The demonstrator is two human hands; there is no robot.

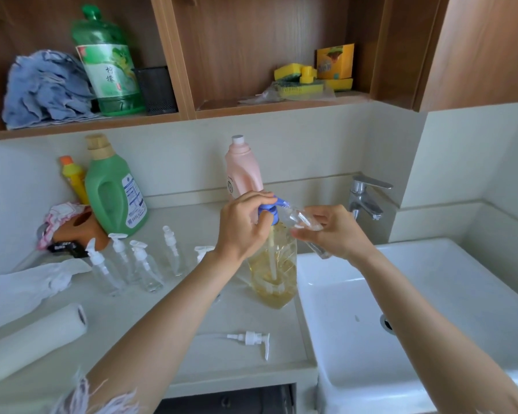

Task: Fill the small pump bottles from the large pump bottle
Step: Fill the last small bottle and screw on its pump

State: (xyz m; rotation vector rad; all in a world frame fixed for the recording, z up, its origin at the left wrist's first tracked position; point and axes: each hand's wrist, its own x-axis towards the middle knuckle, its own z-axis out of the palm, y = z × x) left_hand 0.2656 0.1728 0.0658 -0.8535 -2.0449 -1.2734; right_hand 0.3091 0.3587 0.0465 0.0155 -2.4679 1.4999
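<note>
Taking up the lower right of the frame is the white sink [431,294], w/ the counter [237,318] lower left. The large pump bottle [274,270] w/ yellow soap stands mid-frame at the counter's edge. Left hand [243,225] curls its fingers on the blue pump head [270,211]. Right hand [335,231] wraps a small clear bottle [304,224], tilted, mouth at the spout. Five small pump bottles [141,264] stand left of center. A loose white pump [253,339] lies at bottom center.

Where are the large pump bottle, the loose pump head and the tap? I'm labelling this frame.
large pump bottle [271,273]: head view, clear body with yellow liquid.
loose pump head [253,339]: head view, white collar.
tap [367,198]: head view, metal body.
</note>
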